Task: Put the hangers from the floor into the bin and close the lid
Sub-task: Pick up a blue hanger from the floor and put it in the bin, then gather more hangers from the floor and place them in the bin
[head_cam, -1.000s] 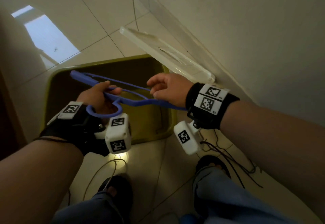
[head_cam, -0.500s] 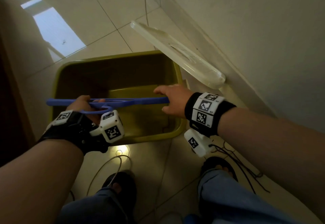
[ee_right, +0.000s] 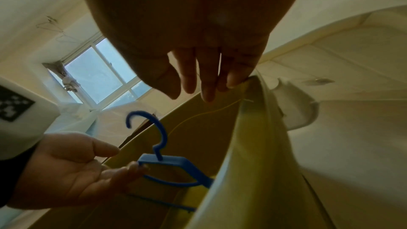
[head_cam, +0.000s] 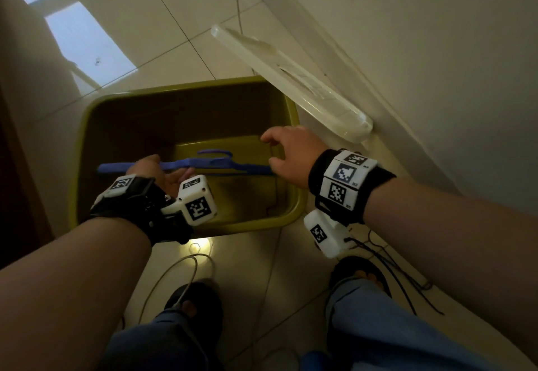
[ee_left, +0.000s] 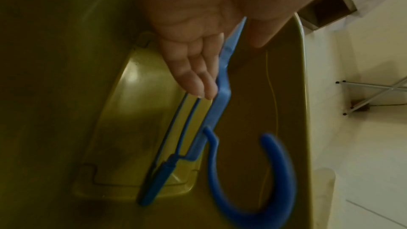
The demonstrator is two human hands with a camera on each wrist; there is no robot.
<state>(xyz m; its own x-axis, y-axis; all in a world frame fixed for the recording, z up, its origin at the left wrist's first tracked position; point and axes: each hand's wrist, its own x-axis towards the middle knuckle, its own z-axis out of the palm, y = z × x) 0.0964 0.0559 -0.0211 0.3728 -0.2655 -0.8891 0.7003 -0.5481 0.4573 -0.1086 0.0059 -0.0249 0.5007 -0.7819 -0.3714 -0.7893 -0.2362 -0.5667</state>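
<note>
A blue plastic hanger (head_cam: 221, 164) (ee_left: 220, 104) (ee_right: 176, 161) hangs level inside the olive-yellow bin (head_cam: 189, 86) (ee_left: 301, 76) (ee_right: 253, 145), above its floor. My left hand (head_cam: 151, 167) (ee_left: 204, 62) (ee_right: 88, 166) is over the bin's left half with fingers straight. The hanger's shoulder lies against its fingertips, and the thumb stands apart. My right hand (head_cam: 279, 149) (ee_right: 193, 83) hovers over the bin's right side with fingers spread and holds nothing. The clear lid (head_cam: 291, 79) leans against the wall behind the bin.
The wall (head_cam: 407, 50) runs close along the right. My two feet in dark sandals (head_cam: 192, 303) (head_cam: 361, 277) stand just before the bin, with cables (head_cam: 393, 268) trailing on the tiles. A metal folding rack (ee_left: 374, 93) stands farther off on the floor.
The hanger has dropped from rim height down into the bin. My right hand has let go of its end and drawn back. My left hand's fingers have uncurled from it.
</note>
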